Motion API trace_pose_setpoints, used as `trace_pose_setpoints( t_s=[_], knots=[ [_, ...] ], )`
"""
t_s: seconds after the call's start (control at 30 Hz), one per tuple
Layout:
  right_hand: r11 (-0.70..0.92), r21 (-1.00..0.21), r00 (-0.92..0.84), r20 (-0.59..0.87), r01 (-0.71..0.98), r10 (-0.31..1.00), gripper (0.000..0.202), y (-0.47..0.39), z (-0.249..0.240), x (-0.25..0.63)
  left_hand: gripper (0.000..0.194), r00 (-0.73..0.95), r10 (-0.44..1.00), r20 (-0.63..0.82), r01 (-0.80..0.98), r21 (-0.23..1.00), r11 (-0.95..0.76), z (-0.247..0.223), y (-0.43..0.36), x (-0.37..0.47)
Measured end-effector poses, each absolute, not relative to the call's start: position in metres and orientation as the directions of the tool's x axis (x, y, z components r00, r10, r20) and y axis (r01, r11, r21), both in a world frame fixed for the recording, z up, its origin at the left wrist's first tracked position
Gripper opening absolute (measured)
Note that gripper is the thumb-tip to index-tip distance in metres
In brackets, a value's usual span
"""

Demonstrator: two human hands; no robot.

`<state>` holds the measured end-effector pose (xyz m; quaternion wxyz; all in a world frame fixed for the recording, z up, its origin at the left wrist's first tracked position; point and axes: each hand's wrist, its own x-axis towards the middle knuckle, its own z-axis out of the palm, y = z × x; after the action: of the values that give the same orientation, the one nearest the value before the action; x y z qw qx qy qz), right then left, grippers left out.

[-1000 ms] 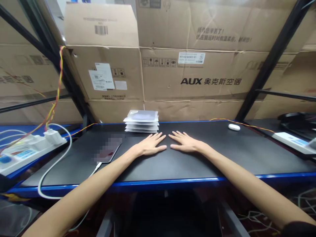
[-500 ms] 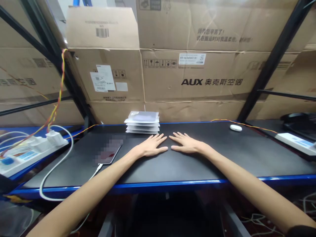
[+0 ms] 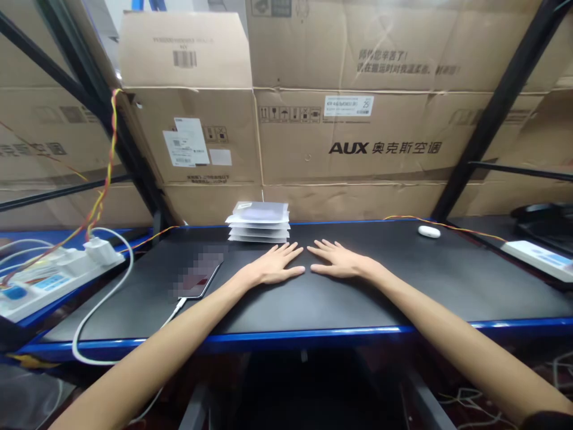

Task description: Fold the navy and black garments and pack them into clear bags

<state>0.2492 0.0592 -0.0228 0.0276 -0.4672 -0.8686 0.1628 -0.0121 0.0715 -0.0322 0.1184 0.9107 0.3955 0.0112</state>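
Palm down on the black tabletop [image 3: 308, 304], my left hand [image 3: 275, 264] has its fingers spread and holds nothing. My right hand [image 3: 336, 260] lies flat in the same way, fingers apart, with a small gap between the two thumbs. Just beyond the left fingertips stands a stack of white, flat packets or folded sheets [image 3: 259, 222]; what they are exactly I cannot tell. A phone [image 3: 199, 279], partly blurred out, rests left of my left forearm with a white charging cable [image 3: 180, 303] plugged into it.
A white power strip [image 3: 54, 278] with plugs is at the left, another power strip [image 3: 537, 258] at the right. A small white case [image 3: 428, 232] lies near the back right. Large cardboard boxes [image 3: 349, 161] stand behind the table between black metal posts [image 3: 496, 107].
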Motion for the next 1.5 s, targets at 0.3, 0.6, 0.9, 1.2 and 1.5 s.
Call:
trace_pose_setpoints(
  t_s=[0.3, 0.6, 0.9, 1.2, 1.5],
  knots=[
    [0.511, -0.312, -0.563, -0.098, 0.801, 0.821, 0.092, 0.0611, -0.025, 0.2501, 0.081, 0.687, 0.723, -0.074, 0.718, 0.224, -0.659, -0.0328, 0.0721, -0.0125],
    [0.505, -0.318, -0.558, -0.1, 0.802, 0.824, 0.092, 0.0604, -0.0247, 0.2494, 0.082, 0.689, 0.722, -0.069, 0.715, 0.231, -0.66, -0.0319, 0.0709, -0.0129],
    [0.502, -0.334, -0.559, -0.099, 0.798, 0.823, 0.092, 0.0604, -0.024, 0.2494, 0.082, 0.683, 0.726, -0.082, 0.722, 0.231, -0.652, -0.0299, 0.0698, -0.0122],
    [0.5, -0.326, -0.556, -0.102, 0.803, 0.825, 0.092, 0.0594, -0.0226, 0.2487, 0.079, 0.696, 0.715, -0.067, 0.709, 0.224, -0.669, -0.0341, 0.0728, -0.0139],
    [0.505, -0.329, -0.561, -0.098, 0.798, 0.822, 0.091, 0.0615, -0.0249, 0.2495, 0.079, 0.703, 0.709, -0.06, 0.7, 0.236, -0.674, -0.0339, 0.0726, -0.0147]
  ],
)
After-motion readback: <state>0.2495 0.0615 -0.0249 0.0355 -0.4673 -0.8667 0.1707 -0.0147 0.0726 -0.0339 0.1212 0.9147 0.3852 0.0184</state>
